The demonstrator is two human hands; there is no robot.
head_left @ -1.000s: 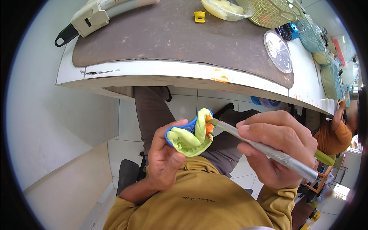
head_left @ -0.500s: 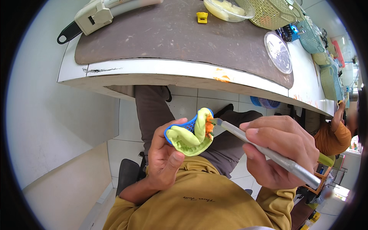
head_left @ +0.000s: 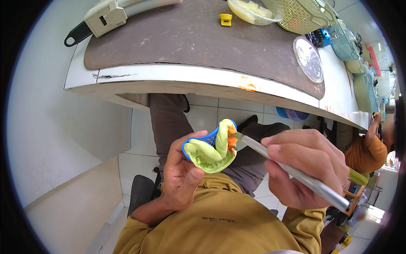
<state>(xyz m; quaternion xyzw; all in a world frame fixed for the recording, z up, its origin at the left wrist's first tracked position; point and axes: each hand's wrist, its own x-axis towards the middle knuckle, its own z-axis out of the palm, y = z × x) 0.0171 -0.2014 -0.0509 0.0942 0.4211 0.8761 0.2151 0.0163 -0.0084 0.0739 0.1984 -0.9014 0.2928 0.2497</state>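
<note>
My left hand (head_left: pixel 181 175) is closed round the near left side of a dental impression (head_left: pixel 204 153), a blue mesh tray filled with light green material. Orange material (head_left: pixel 231 140) with a few dark green spots clings to its right side. In my right hand (head_left: pixel 306 165) is a silver-handled knife (head_left: pixel 302 178), gripped like a pen. The knife's small tip touches the orange patch, or lies right against it. Both hands are above my lap, in front of the table edge.
Beyond my hands is a white table edge (head_left: pixel 203 80) with a brown mat (head_left: pixel 169 42). On it are a clear tub of pale material (head_left: pixel 253 12), a yellow clip-like piece (head_left: pixel 226 19), a clear lid (head_left: pixel 308 59) and a cream device (head_left: pixel 105 19). Baskets (head_left: pixel 296 17) line the right; another person (head_left: pixel 368 148) sits there.
My right hand and the knife have shifted slightly left and down, the tip staying at the orange patch. The left hand and impression are nearly still.
</note>
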